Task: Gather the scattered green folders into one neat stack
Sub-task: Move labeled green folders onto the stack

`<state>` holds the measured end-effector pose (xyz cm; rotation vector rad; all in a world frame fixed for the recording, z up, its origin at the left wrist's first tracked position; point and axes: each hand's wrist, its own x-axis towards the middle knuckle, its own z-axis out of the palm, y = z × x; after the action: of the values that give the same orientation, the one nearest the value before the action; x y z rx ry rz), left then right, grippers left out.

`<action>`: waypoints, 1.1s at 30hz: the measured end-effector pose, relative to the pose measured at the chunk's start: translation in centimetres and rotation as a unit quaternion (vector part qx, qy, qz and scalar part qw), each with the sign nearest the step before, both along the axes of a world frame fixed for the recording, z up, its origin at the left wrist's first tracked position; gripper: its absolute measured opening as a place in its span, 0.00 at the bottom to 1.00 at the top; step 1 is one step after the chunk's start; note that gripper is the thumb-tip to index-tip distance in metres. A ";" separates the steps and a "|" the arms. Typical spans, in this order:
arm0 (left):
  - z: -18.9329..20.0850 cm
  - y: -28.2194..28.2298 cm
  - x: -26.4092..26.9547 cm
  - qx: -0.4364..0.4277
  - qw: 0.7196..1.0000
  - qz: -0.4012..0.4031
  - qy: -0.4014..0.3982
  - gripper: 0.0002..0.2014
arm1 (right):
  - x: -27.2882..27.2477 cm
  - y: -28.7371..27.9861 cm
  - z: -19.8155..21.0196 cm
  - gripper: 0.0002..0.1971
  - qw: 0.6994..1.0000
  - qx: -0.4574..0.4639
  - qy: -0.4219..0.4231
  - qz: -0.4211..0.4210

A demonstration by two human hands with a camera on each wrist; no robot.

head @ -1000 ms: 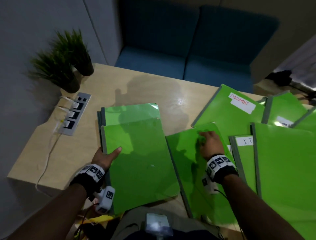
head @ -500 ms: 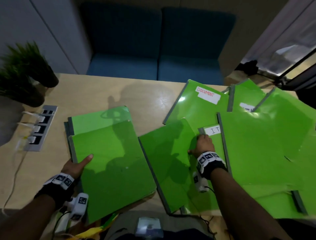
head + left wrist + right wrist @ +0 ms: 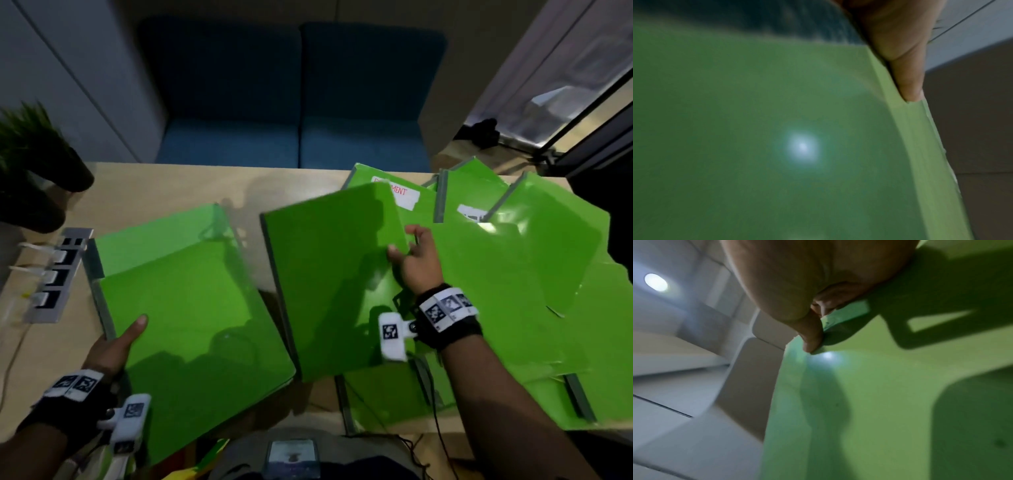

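Note:
A green folder stack [image 3: 191, 308] lies at the table's left front, and my left hand [image 3: 114, 346] grips its left edge, thumb on the top cover [image 3: 777, 146]. My right hand [image 3: 412, 260] pinches the right edge of a lifted green folder [image 3: 332, 274], raised and tilted over the table's middle; the right wrist view shows the thumb on that folder [image 3: 869, 402]. Several more green folders [image 3: 534, 274] lie overlapping on the right, one bearing a white "DOCUMENT" label [image 3: 406, 196].
A wooden table [image 3: 164, 192] carries everything. A power strip [image 3: 56, 277] with white plugs sits at the left edge, with dark potted plants [image 3: 34, 164] behind it. A blue sofa [image 3: 294, 99] stands beyond the far edge.
My right hand has taken the middle folder by its right edge and lifted it off the table, tilted. The left hand stays on the left stack.

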<state>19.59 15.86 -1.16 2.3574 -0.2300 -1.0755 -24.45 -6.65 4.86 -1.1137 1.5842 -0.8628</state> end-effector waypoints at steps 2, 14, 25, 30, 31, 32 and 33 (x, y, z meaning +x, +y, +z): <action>0.1 -1.1 1.0 -0.011 1.000 -0.017 0.002 0.53 | -2.1 -2.1 2.4 0.17 0.998 -0.039 0.005 -0.046; 3.8 -13.8 -12.4 -0.119 0.989 -0.083 0.041 0.25 | -20.5 -4.0 3.2 0.23 0.968 0.056 0.105 -0.222; -2.1 -13.8 -19.7 -0.054 0.994 -0.072 0.054 0.38 | -25.1 -4.6 -2.2 0.49 0.912 0.180 0.366 -0.035; -2.5 -14.1 -19.5 -0.025 0.995 -0.078 0.047 0.43 | -24.0 -4.0 -4.4 0.53 0.865 0.214 0.451 -0.041; -2.5 -14.2 -19.5 -0.019 0.996 -0.079 0.047 0.40 | -23.8 -4.1 -4.5 0.53 0.862 0.220 0.455 -0.047; -2.5 -14.2 -19.6 -0.022 0.996 -0.078 0.043 0.40 | -23.6 -4.1 -4.5 0.53 0.859 0.230 0.455 -0.050; -2.4 -14.2 -19.7 -0.016 0.996 -0.076 0.044 0.40 | -23.6 -4.2 -4.5 0.53 0.857 0.238 0.454 -0.048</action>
<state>-0.10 1.66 -3.61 2.2876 -0.3967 -1.2330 -48.10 -10.88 0.38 -1.1273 2.4609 0.0971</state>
